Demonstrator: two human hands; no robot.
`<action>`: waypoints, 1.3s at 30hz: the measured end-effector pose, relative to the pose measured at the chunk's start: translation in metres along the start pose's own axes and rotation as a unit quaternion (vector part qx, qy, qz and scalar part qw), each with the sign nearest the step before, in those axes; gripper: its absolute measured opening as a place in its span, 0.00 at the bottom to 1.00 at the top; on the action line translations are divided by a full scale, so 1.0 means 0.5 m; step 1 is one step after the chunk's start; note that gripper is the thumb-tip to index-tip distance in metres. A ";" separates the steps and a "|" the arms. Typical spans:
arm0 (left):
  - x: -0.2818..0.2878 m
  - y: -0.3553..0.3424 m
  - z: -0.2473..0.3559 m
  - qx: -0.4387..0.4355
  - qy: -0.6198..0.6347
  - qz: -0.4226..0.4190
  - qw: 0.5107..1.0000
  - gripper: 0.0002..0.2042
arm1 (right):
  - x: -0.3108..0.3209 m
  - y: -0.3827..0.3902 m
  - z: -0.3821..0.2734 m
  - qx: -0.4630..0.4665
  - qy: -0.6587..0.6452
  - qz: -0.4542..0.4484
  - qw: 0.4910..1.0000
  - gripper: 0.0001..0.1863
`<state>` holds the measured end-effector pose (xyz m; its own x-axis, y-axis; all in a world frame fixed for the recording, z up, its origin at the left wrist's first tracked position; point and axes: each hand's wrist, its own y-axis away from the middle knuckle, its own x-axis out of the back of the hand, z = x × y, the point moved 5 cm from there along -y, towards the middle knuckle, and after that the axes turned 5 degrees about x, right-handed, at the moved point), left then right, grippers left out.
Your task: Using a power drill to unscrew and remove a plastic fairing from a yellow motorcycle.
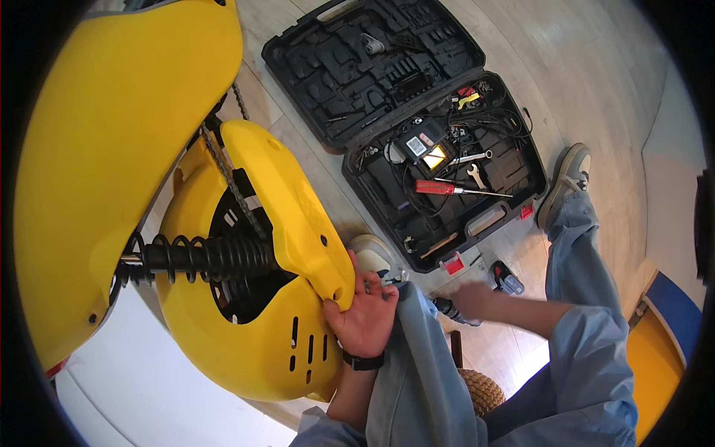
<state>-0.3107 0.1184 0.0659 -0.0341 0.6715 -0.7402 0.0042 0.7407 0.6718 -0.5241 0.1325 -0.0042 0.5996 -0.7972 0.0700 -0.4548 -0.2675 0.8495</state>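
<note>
A long yellow plastic cover point(287, 201) with small holes lies over a rounded yellow wheel housing point(223, 346). At the cover's lower end, my left hand point(365, 320) has its palm up. The thumb and index finger hold the cover's edge while the other fingers curl loosely. Beside my knee, my right hand point(475, 302) is blurred and closed around a dark cordless drill point(458, 314). The drill's chuck and battery end show on either side of the hand; its handle is hidden. A black coil-spring shock absorber point(201, 257) and a chain point(229, 179) sit next to the cover.
A black tool case point(350, 167) lies spread on the wooden floor, with a red-handled screwdriver point(439, 188), an open-end wrench point(475, 176), cables and a boxy device point(421, 141) inside. A large yellow panel point(126, 149) rises at left. My shoes flank the case.
</note>
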 end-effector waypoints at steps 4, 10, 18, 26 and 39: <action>0.008 0.007 0.020 -0.004 -0.016 -0.009 1.000 0.44 | 0.452 0.073 0.051 -0.026 -0.044 0.436 0.899 0.07; 0.000 0.003 0.003 0.007 0.001 0.004 1.000 0.44 | 0.719 0.069 0.182 -0.060 0.238 0.593 0.767 0.07; 0.005 -0.002 0.011 0.006 0.003 0.011 1.000 0.41 | 0.743 -0.036 0.201 -0.120 0.306 0.441 0.835 0.10; 0.010 0.002 0.013 0.000 -0.015 -0.002 1.000 0.41 | 0.762 -0.055 0.179 -0.145 0.369 0.422 0.815 0.09; 0.015 0.008 0.021 -0.018 -0.018 -0.014 1.000 0.39 | 0.756 0.064 -0.089 0.336 -0.426 0.627 0.559 0.06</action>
<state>-0.3006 0.1267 0.0626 0.0018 0.6512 -0.7589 -0.0332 0.7585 0.6508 -0.2827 -0.1534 0.0728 -0.8694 -0.4774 -0.1274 -0.4815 0.8764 0.0021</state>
